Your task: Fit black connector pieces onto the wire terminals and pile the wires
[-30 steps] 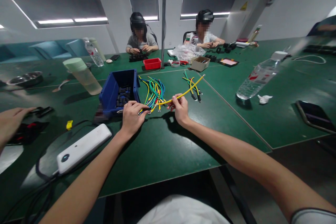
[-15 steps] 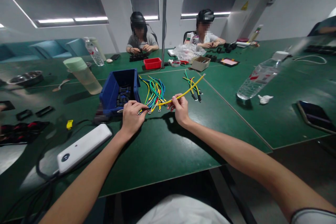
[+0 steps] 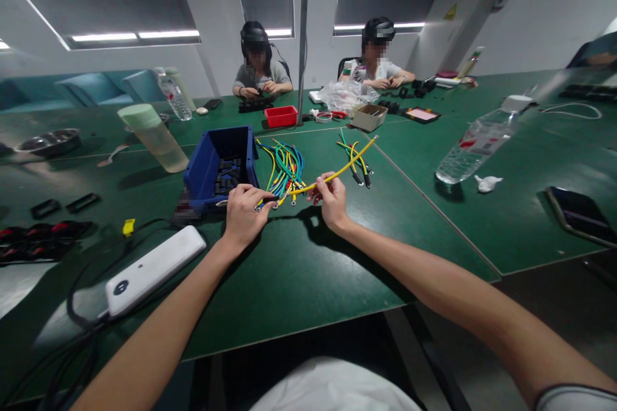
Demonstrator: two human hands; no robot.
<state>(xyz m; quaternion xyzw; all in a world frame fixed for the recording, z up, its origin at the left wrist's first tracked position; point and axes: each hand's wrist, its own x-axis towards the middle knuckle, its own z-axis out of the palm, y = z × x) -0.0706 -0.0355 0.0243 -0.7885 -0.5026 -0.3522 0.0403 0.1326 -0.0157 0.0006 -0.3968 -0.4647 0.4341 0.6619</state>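
Observation:
My right hand [image 3: 332, 202] is closed around a yellow cable [image 3: 355, 159] near its middle. One end of the cable rises to the right; the other points at my left hand. Pinched in the fingers of my left hand [image 3: 245, 210] is a small black sleeve [image 3: 271, 200], partly hidden by them. The cable's metal-tipped left end is close to the sleeve; I cannot tell if they touch. Behind my hands lies a bundle of yellow, green and blue cables [image 3: 288, 164] with ring terminals. Several cables with black sleeves [image 3: 357, 174] lie farther right.
A blue bin [image 3: 193, 170] with black pieces stands left of the bundle. Nearer are a white power bank [image 3: 157, 270] and black leads. Bottles stand left and right [image 3: 475, 144]; a phone [image 3: 581, 215] lies at right. Across the table, two people work near a red tray [image 3: 281, 117].
The view has shifted very slightly. Both hands hold almost the same pose, with the cable end close to the black sleeve. A hand at the far left edge is out of view now.

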